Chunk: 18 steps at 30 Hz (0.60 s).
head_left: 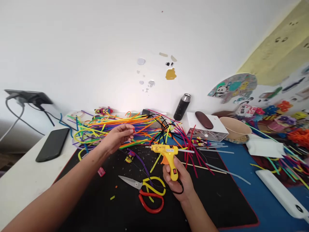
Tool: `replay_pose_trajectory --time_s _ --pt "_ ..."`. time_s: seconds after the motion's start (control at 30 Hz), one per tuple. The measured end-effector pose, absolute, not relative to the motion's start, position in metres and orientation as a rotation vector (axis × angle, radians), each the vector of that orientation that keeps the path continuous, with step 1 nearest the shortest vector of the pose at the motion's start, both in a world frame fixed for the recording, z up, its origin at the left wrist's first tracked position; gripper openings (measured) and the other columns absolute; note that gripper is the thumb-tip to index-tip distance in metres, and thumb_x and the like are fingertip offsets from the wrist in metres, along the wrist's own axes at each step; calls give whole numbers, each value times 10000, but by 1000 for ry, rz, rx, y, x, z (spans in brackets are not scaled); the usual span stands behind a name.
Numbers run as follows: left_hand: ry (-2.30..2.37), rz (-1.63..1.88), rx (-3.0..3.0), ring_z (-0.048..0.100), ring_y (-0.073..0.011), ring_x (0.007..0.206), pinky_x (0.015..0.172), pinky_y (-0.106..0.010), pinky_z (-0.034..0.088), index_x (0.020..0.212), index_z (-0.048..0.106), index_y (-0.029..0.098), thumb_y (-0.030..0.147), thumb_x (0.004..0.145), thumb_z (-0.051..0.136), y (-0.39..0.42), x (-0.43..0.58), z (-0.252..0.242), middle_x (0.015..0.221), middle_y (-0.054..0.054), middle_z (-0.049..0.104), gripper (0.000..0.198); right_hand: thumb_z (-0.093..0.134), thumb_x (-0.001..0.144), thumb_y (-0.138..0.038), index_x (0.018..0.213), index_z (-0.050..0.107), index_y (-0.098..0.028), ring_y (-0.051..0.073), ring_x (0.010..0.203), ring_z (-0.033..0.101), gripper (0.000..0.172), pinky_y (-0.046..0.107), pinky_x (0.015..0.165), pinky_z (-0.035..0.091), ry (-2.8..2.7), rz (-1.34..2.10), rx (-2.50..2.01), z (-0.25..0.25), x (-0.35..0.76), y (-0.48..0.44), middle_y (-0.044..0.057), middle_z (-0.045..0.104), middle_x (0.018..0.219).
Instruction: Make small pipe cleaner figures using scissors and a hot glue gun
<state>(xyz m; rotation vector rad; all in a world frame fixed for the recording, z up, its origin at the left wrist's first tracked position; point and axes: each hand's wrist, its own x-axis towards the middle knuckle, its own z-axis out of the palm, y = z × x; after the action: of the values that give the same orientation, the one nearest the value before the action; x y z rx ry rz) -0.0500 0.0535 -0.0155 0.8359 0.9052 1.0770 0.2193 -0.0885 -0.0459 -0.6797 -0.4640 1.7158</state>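
My right hand [180, 177] is wrapped round the handle of a yellow hot glue gun [166, 149], its nozzle pointing left and a clear glue stick [186, 150] coming out of the back. To the left, my left hand [122, 134] is raised with thumb and fingertips pinched together. A tiny red-orange bit shows at those fingertips, too small to name. Between and below the hands, scissors [145, 190] with one yellow and one red handle lie on the black mat [96, 206]. A small yellow and purple pipe-cleaner figure [129, 157] lies beyond the blades.
Many coloured pipe cleaners [96, 127] are heaped along the wall. A black flask [182, 107] stands behind, beside a white box [217, 125] bearing a dark red case [204, 120]. A phone [53, 145] lies left; a white device [280, 193] and a beige bowl [235, 128] sit right.
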Motion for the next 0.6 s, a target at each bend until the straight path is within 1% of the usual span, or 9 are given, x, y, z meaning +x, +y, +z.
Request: replay_pose_trajectory --time_s 0.1,0.23,0.33,0.4,0.47,0.6 --pt "928 1114 809 654 -97 606 561 -188 539 894 766 143 287 587 1034 50 -62 -23 775 -2 716 433 834 909 -394 950 666 -185 112 488 638 271 147 386 455 -502 1786 -630 -45 199 -71 -2 703 693" --pt "936 1128 800 632 -90 591 561 -193 524 895 756 145 319 588 1033 50 -68 -29 745 12 696 449 842 886 -402 891 671 -162 114 470 640 295 161 380 468 -487 1858 -549 -36 178 -45 9 716 700" --pt "923 1127 807 637 -90 604 576 -193 520 892 751 150 329 593 1031 54 -68 -31 766 13 704 447 801 912 -383 900 677 -156 105 488 636 259 159 406 479 -473 1892 -507 -24 165 -26 1 711 712" --pt "909 1124 818 644 -93 617 587 -195 521 904 754 153 332 602 1028 57 -67 -31 792 7 716 445 775 933 -369 865 662 -161 97 496 621 247 157 413 465 -476 1888 -485 -15 157 -15 -5 698 710" --pt "898 1125 827 649 -98 625 591 -197 518 910 758 153 336 614 1024 60 -66 -31 800 3 720 438 768 946 -377 815 645 -163 86 489 589 279 158 416 453 -480 1861 -463 -9 150 -7 -9 675 696" --pt "900 1143 828 650 -104 624 594 -203 510 895 754 164 339 608 1027 61 -67 -29 779 6 718 433 831 906 -394 762 632 -164 65 460 536 337 151 425 450 -480 1842 -447 -14 143 -2 -21 633 650"
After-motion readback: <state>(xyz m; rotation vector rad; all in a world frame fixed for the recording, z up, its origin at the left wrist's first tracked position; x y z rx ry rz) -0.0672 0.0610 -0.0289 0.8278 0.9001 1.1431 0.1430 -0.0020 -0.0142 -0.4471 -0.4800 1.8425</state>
